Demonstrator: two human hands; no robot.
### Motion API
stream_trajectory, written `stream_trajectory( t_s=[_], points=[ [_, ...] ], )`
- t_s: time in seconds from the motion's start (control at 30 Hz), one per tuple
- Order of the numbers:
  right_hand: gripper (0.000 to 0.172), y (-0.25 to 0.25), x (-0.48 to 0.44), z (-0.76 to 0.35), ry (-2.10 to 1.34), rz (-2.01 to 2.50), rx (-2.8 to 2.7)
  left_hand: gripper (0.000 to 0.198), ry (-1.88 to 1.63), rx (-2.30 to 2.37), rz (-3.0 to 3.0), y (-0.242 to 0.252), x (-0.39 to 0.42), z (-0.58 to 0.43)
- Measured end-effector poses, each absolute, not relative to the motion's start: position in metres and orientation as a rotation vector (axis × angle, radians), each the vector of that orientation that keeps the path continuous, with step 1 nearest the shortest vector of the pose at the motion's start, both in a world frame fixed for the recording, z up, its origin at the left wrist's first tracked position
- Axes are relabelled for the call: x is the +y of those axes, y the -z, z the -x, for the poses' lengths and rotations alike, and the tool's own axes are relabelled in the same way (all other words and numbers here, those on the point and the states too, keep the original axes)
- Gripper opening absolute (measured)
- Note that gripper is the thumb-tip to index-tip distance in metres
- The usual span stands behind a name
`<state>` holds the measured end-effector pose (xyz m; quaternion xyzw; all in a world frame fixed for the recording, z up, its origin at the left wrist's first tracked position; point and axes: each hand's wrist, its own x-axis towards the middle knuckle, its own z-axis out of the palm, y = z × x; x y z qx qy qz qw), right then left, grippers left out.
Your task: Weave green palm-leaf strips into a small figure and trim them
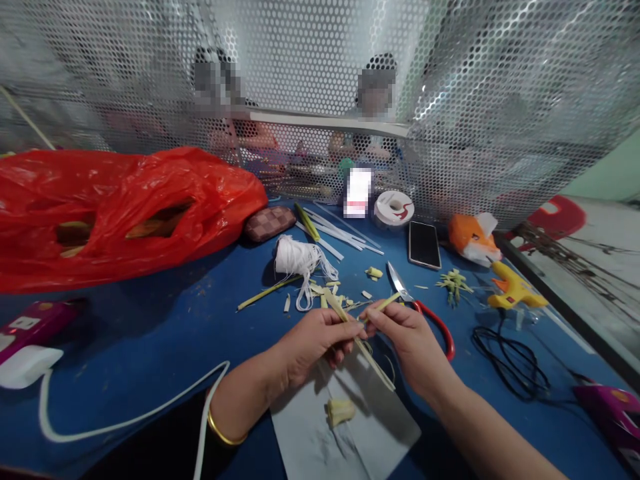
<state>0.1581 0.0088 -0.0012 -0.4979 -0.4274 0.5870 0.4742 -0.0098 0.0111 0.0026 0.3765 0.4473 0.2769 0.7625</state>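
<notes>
My left hand (327, 337) pinches a long pale strip (373, 365), like a piece of dried leaf or husk, which slants down to the right. Close against it, my right hand (403, 327) is closed on a shorter yellow-green strip (389, 301); the fingertips of both hands nearly meet. Below them a white sheet (300, 433) lies on the blue table, with a small pale-yellow bundled piece (341, 412) on it. Scissors with red handles (434, 323) rest beside my right hand. Cut yellowish scraps (325, 300) are scattered just beyond my hands.
A red plastic bag (215, 193) fills the left. White string (297, 257), white strips (335, 233), a ribbon spool (394, 209) and a phone (425, 245) lie ahead. At right is a yellow glue gun (517, 287) with a black cord. A white cable (135, 419) crosses near my left forearm.
</notes>
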Motion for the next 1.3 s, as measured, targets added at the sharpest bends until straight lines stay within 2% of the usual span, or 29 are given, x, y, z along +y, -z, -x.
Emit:
stream_trajectory(
  t_s=[0.37,0.47,0.6,0.73,0.83,0.93,1.0,1.1,1.3],
  points=[
    [0.026,0.006,0.004,-0.157,-1.231,1.215,-1.123,0.025,-0.516,0.93,-0.863,-0.003,0.008,0.008],
    [0.028,0.004,0.01,-0.159,-1.298,1.235,-1.1,0.028,-0.62,0.918,-0.767,0.0,0.009,0.007],
    [0.04,0.006,0.012,-0.159,-1.436,1.214,-0.844,0.033,-0.859,0.897,-0.631,-0.002,0.015,0.01],
    [0.037,0.011,0.008,-0.153,-1.464,1.24,-0.723,0.037,-1.021,0.879,-0.6,-0.007,0.02,0.013],
    [0.036,0.012,0.003,-0.146,-1.557,1.245,-1.001,0.038,-1.065,0.86,-0.595,-0.007,0.018,0.012],
    [0.04,0.015,-0.003,-0.14,-1.511,1.2,-1.357,0.044,-1.003,0.827,-0.532,-0.003,0.013,0.007],
    [0.044,0.018,-0.006,-0.137,-1.443,1.202,-1.467,0.046,-0.976,0.806,-0.494,-0.001,0.01,0.004],
    [0.047,0.023,-0.01,-0.137,-1.294,1.232,-1.568,0.039,-0.978,0.808,-0.511,0.001,0.008,0.0],
    [0.039,0.018,-0.014,-0.144,-0.94,1.125,-1.929,0.036,-0.995,0.839,-0.532,-0.002,0.005,-0.002]
  ],
)
